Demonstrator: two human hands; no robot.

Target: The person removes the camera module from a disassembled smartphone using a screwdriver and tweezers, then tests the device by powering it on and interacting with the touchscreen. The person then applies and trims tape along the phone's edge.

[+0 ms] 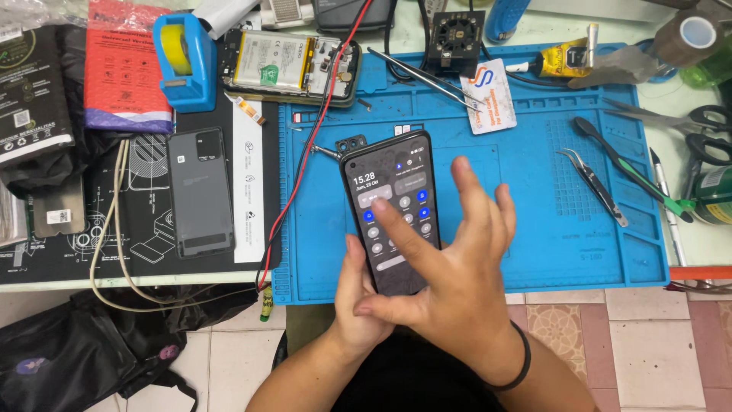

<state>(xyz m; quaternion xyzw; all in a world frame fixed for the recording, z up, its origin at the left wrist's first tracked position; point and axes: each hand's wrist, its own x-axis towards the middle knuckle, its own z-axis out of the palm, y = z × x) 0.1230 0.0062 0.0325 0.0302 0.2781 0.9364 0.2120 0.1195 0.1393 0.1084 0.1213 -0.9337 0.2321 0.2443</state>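
Hands, frame centre: left hand (357,294) grips lit smartphone (390,210) from below, tilting screen up to view; right hand (450,267) open, forefinger touching screen, over blue repair mat (534,229) on worktop.

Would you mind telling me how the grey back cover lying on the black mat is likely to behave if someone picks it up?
The grey back cover looks like a thin, bare shell, so probably light and slightly flexible. Its smooth surface may be slippery. Lying flat on the black mat, it would likely slide rather than roll or tip when pushed.
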